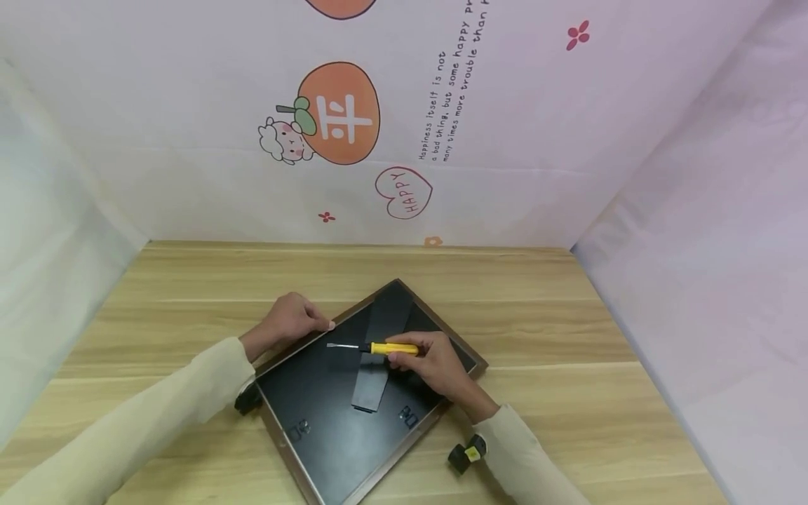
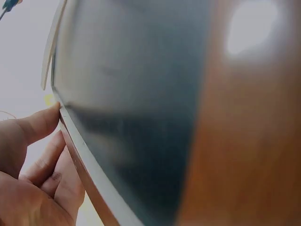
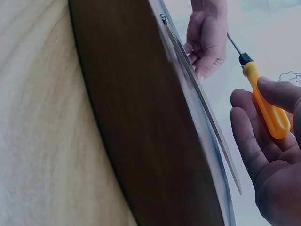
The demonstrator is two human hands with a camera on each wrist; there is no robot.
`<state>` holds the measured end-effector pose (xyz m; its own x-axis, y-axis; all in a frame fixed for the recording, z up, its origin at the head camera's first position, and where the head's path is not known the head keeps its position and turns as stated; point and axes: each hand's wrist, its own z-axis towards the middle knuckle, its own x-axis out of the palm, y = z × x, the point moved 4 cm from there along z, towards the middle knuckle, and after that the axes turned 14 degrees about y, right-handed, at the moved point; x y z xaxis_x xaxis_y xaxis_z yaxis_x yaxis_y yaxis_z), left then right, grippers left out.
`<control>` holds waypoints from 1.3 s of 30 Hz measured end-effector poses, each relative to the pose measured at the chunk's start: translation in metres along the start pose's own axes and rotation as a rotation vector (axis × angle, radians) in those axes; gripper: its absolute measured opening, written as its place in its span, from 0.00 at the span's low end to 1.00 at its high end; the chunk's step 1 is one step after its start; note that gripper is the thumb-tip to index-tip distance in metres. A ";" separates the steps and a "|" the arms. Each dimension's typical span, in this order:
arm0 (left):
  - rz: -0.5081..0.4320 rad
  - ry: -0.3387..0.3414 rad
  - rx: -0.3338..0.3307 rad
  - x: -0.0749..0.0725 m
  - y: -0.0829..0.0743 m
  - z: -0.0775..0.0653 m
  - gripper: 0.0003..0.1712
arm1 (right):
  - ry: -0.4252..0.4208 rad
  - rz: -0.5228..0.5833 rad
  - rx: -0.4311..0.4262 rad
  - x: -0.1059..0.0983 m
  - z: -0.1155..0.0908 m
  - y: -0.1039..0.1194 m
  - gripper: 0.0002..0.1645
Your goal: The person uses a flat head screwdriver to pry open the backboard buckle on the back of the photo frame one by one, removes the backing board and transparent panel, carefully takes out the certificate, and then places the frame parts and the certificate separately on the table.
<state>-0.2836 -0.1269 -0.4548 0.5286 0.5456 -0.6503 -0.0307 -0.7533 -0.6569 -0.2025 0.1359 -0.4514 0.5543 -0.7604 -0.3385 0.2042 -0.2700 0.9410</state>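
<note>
A picture frame (image 1: 287, 442) lies face down and slanted on the table, its black backing board (image 1: 334, 449) facing up. Along the middle of the board runs a flat easel leg (image 1: 372, 382). At the frame's upper left side, my left hand (image 1: 292, 319) pinches the rim; the left wrist view shows the thumb on the rim's edge and curled fingers against its outer side. My right hand (image 1: 435, 361) holds a screwdriver (image 3: 265, 106) by its yellow handle, between thumb and fingers. The screwdriver is over the board, its metal tip pointing left.
Small metal hangers (image 1: 407, 416) sit near the board's edges. The wood-grain table (image 1: 568, 414) extends around the frame, with a printed white cloth (image 1: 505, 140) behind it and pale cloth at both sides. A dark camera (image 1: 468, 452) is strapped to my right wrist.
</note>
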 end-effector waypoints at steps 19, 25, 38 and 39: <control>-0.154 -0.098 -0.094 0.011 0.012 -0.017 0.15 | -0.011 0.015 -0.037 0.000 0.003 0.000 0.17; -0.229 -0.128 -0.122 0.016 0.017 -0.020 0.15 | -0.020 0.010 -0.030 -0.001 0.002 0.001 0.17; -0.080 -0.297 -0.021 0.025 0.013 -0.026 0.10 | -0.040 0.011 -0.041 -0.003 0.004 0.003 0.18; -0.084 -0.302 -0.023 0.025 0.013 -0.027 0.10 | -0.043 0.013 -0.043 -0.004 0.004 0.003 0.18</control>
<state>-0.2481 -0.1326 -0.4697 0.2528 0.6879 -0.6804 0.0232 -0.7073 -0.7065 -0.2075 0.1352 -0.4473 0.5222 -0.7884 -0.3251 0.2325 -0.2351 0.9437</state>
